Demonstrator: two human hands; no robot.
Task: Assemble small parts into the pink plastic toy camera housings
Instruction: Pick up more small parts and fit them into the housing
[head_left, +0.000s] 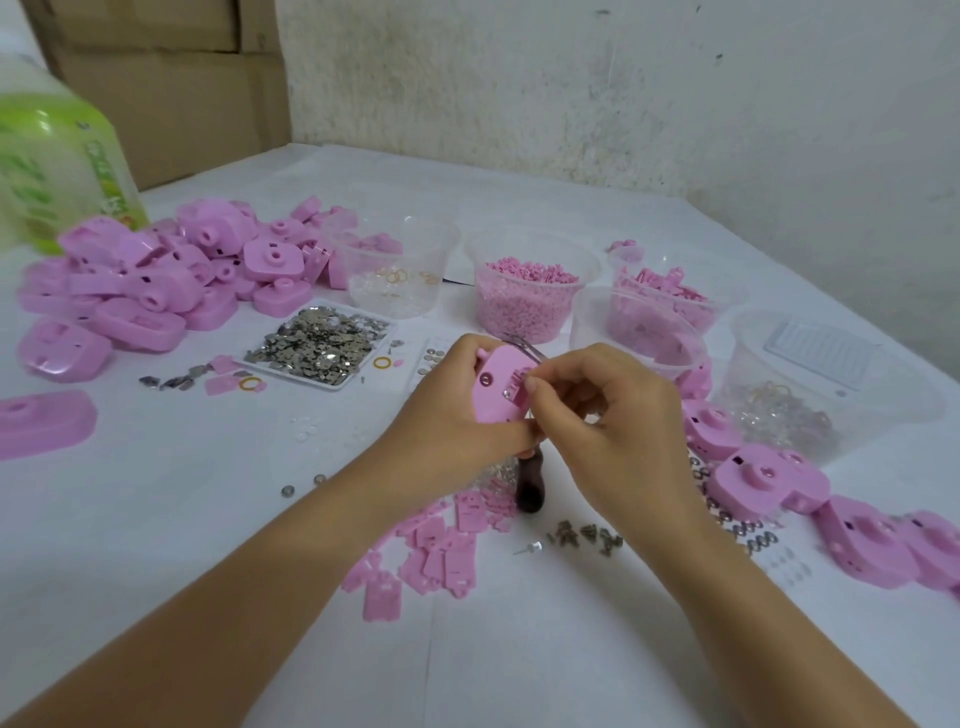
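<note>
Two hands meet above the middle of the white table (519, 649), sharing one pink toy camera housing (496, 387) held clear of the surface. The left hand (447, 410) grips the housing from the left, fingers wrapped behind it and thumb under its lower edge. The right hand (608, 415) has its fingers curled, with forefinger and thumb closed on a small ribbed pink part (521, 382) at the housing's right edge. A thin metal tool (525, 348) pokes out just above; which hand holds it I cannot tell. A dark wooden handle (530, 486) shows below the hands. A heap of housings (156, 280) lies far left, a tray of metal pieces (322, 343) beside it, and a tub of pink bits (524, 299) behind the hands.
</note>
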